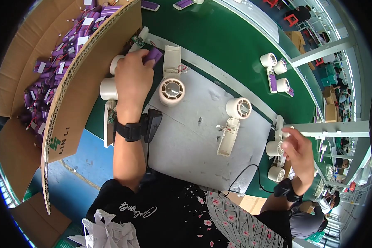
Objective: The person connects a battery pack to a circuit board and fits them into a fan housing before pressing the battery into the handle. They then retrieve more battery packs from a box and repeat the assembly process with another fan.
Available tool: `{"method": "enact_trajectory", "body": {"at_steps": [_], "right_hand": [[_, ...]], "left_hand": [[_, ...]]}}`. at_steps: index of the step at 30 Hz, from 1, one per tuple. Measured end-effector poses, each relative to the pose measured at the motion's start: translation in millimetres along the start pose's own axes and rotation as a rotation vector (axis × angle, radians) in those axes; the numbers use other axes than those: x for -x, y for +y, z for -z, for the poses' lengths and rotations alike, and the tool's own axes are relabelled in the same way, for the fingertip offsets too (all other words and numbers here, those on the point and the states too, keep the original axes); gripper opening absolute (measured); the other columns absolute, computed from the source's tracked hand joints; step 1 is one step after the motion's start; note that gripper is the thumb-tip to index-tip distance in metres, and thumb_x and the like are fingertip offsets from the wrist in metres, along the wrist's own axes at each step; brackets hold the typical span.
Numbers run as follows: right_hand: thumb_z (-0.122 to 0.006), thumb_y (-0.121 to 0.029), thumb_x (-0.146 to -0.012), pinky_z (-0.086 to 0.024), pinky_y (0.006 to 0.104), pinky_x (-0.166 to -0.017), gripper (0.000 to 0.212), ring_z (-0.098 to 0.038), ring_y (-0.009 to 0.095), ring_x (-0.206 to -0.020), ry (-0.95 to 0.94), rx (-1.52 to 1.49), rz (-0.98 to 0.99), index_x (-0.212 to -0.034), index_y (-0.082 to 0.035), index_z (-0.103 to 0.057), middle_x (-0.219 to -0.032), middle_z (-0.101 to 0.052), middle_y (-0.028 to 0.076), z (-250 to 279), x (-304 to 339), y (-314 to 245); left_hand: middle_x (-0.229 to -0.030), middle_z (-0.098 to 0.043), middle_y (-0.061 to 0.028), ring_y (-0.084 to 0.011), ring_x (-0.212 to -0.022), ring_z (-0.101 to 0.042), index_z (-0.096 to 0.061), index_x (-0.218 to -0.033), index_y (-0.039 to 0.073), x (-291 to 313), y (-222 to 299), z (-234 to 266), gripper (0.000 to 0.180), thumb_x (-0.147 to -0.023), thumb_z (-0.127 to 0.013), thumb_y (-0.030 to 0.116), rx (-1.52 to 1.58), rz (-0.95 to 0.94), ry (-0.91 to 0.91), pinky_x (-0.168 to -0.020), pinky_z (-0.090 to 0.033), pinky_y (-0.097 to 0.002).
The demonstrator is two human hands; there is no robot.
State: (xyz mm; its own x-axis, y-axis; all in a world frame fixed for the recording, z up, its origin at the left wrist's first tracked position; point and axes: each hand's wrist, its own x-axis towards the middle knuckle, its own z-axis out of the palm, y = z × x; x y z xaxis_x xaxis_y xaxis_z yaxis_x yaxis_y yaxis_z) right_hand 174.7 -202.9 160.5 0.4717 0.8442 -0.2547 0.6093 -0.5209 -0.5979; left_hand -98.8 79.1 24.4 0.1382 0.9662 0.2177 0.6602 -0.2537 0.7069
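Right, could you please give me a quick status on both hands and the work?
Left hand gripping purple battery pack. Right hand beside white fan housings, contact unclear. Open cardboard carton close on left hand's left.

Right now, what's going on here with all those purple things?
A person is working at a green bench. Their left hand holds a purple pack, and a cardboard box full of more packs like it stands to the left. The right hand is by some white fan parts; I can't tell if it touches one. Two other fan parts lie between the hands.
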Motion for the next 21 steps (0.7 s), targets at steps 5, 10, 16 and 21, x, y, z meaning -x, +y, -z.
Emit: {"method": "enact_trajectory", "body": {"at_steps": [5,10,16,21], "right_hand": [[-0.076,-0.016,-0.080,-0.050,0.0207,-0.062,0.044,-0.064,0.011,-0.068,-0.496,-0.394,-0.042,-0.117,0.005,-0.061,-0.080,-0.067,0.008,35.4,63.1,28.0],[-0.075,-0.042,-0.081,-0.054,0.0340,-0.079,0.082,-0.065,0.022,-0.101,-0.312,-0.800,0.081,-0.141,0.003,-0.040,-0.114,-0.063,0.017,-55.6,42.2,14.6],[-0.065,-0.043,-0.091,-0.051,0.0343,-0.078,0.051,-0.059,0.017,-0.099,0.062,-1.215,0.106,-0.116,0.000,-0.051,-0.111,-0.062,0.013,-141.9,-5.7,53.3],[-0.069,-0.011,-0.086,-0.050,0.0363,-0.073,0.019,-0.060,0.021,-0.084,0.126,-0.640,-0.076,-0.085,-0.004,-0.052,-0.095,-0.067,0.010,-108.3,-16.2,56.0]], "left_hand": [[-0.084,-0.071,-0.0142,-0.0264,-0.060,-0.064,-0.073,-0.103,0.005,14.1,42.0,31.8,0.026,-0.079,-0.075,0.015,0.240,-0.036,0.318,-0.059,-0.051,-0.0346],[-0.082,-0.068,-0.0096,-0.0224,-0.054,-0.059,-0.069,-0.105,0.004,76.5,97.3,17.0,0.029,-0.077,-0.076,0.010,0.528,-0.465,-0.196,-0.050,-0.048,-0.0318],[-0.104,-0.063,-0.0127,-0.0320,-0.080,-0.066,-0.060,-0.111,0.004,121.0,101.8,-33.2,0.039,-0.076,-0.076,0.009,0.503,-0.825,-0.662,-0.067,-0.056,-0.0369],[-0.099,-0.063,-0.0137,-0.0343,-0.081,-0.066,-0.059,-0.104,0.005,86.8,69.9,-60.5,0.032,-0.075,-0.074,0.007,0.309,-0.751,-0.709,-0.071,-0.053,-0.0423]]}}
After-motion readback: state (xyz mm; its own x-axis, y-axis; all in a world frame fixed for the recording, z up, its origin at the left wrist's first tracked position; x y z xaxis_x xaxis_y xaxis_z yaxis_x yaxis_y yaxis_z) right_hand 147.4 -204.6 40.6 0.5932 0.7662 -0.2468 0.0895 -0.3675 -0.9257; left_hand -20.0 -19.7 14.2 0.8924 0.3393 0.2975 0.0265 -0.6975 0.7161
